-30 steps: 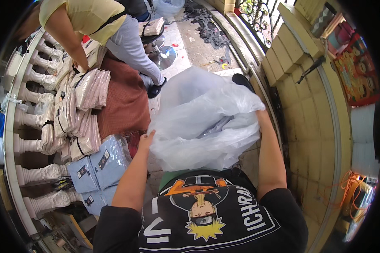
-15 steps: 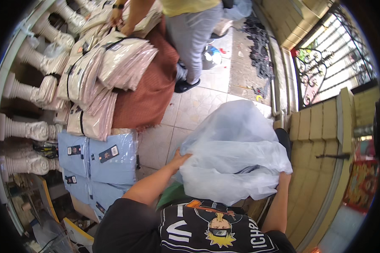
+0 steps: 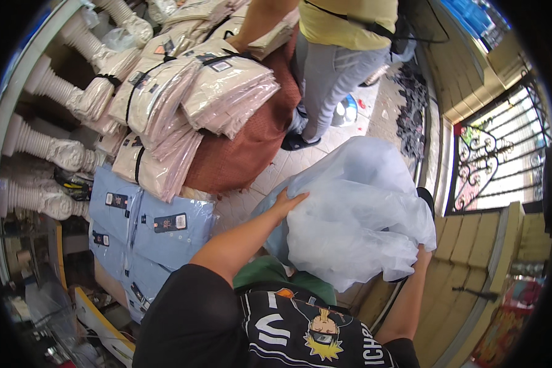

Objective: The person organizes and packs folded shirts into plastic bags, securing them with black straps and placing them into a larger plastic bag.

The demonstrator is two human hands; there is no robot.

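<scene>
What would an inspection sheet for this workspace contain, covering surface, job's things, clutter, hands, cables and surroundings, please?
Surface: pale tiled floor; reddish-brown cloth.
Job's things: large, crumpled, translucent plastic bag.
Clutter: dark scraps on the floor; packed blue shirts and cream packs at left.
Hands: left hand and right hand hold opposite sides of the bag.
Cables: thin dark strand, upper right; cable or strap unclear.
Surroundings: co-worker in yellow top; black metal gate, right.
</scene>
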